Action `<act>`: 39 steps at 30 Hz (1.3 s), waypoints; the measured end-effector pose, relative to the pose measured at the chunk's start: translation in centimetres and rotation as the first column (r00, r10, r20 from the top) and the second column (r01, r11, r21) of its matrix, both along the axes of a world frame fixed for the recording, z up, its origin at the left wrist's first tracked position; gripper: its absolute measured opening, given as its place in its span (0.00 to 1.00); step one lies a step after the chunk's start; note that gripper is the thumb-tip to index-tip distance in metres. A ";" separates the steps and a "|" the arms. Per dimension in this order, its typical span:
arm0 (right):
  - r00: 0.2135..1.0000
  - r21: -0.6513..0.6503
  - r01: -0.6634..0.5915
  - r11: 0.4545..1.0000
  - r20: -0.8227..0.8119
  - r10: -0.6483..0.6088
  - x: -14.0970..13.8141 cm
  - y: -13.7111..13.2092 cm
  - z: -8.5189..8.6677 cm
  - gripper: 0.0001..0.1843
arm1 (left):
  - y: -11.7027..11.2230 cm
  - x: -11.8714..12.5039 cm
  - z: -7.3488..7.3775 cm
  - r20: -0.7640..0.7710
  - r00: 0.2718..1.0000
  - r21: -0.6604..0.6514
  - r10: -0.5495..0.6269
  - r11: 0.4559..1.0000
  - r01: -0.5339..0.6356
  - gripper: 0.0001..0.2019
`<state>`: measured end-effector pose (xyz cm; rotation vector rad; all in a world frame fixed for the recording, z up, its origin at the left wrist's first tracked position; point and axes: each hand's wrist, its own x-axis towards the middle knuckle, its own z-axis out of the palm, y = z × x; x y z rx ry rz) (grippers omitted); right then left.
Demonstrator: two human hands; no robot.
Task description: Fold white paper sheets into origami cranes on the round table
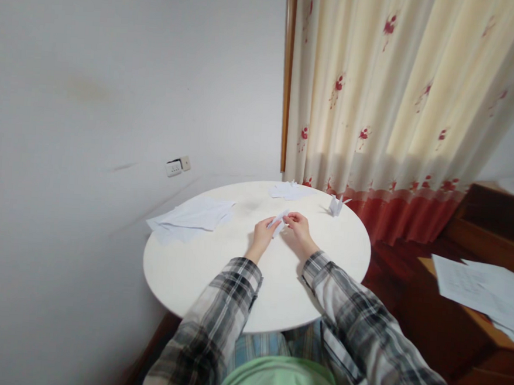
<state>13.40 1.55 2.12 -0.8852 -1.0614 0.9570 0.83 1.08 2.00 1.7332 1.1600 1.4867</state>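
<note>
A small folded piece of white paper is held between both hands, just above the round white table. My left hand pinches its left side, thumb and fingers closed on it. My right hand grips its upper right edge with the fingertips. The exact folds are too small to make out. Farther right on the table stands a folded paper crane, apart from my hands.
A stack of white paper sheets lies at the table's left edge, near the wall. More paper lies at the back edge. A floral curtain hangs behind. At right, printed sheets rest on wooden furniture.
</note>
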 end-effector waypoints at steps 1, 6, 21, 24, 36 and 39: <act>1.000 -0.001 0.006 1.000 0.014 -0.006 0.0 -0.1 0.0 0.15 | 0.1 0.0 -0.1 0.027 1.000 -0.033 -0.011 0.999 0.012 0.12; 1.000 -0.004 0.013 1.000 0.010 -0.013 0.0 -0.4 0.1 0.13 | 0.3 0.0 -0.5 0.215 0.974 -0.188 -0.065 0.976 0.107 0.18; 0.979 -0.007 -0.158 0.987 -0.130 0.155 -0.3 -0.5 -0.1 0.11 | -0.4 0.0 -0.3 0.339 0.911 -0.324 -0.236 0.879 0.349 0.23; 0.948 0.008 -0.274 0.962 -0.167 0.271 -0.3 -0.6 0.0 0.13 | -0.1 0.0 -0.5 0.386 0.878 -0.301 -0.283 0.861 0.410 0.21; 0.909 0.012 -0.350 0.937 -0.239 0.342 -0.4 -1.0 0.3 0.09 | -0.8 0.2 0.4 0.459 0.839 -0.386 -0.292 0.785 0.485 0.19; 0.919 -0.010 -0.325 0.946 -0.237 0.313 -0.5 -0.8 0.2 0.07 | -0.8 0.1 0.4 0.478 0.836 -0.391 -0.268 0.788 0.476 0.16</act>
